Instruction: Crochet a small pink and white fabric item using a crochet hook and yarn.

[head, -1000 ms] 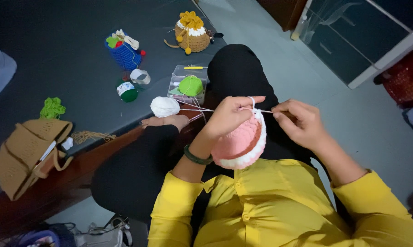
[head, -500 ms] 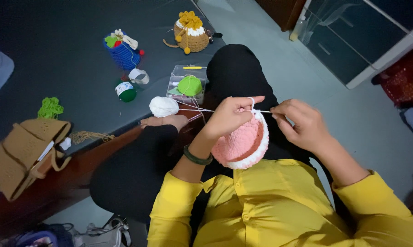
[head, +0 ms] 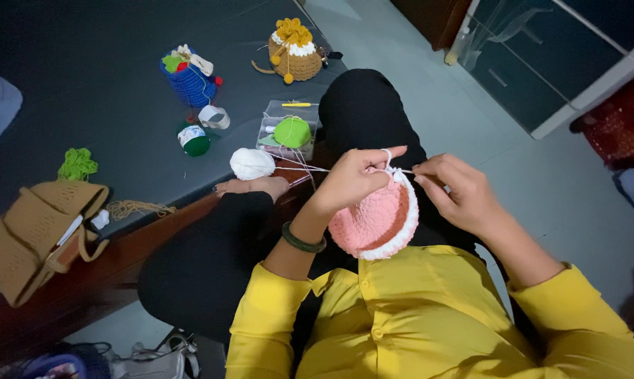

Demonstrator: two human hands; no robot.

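My left hand (head: 352,179) grips the top edge of a round pink crochet piece with a white rim (head: 377,221), with white yarn looped over its index finger. My right hand (head: 454,189) pinches a thin crochet hook (head: 403,170) at that same edge. The piece hangs in front of my yellow shirt, above my lap in black trousers. A strand of white yarn runs left from my hands to a white yarn ball (head: 252,163) on the dark surface. A green bracelet sits on my left wrist.
On the dark surface (head: 85,84) lie a clear box holding green yarn (head: 289,133), a blue crochet basket (head: 188,77), a tan and yellow crochet pouch (head: 294,50), a green spool (head: 193,140) and a tan crochet bag (head: 40,235). Grey floor and a glass cabinet are at right.
Both hands stay at the crochet piece's top edge with only small finger shifts. The view has drifted slightly.
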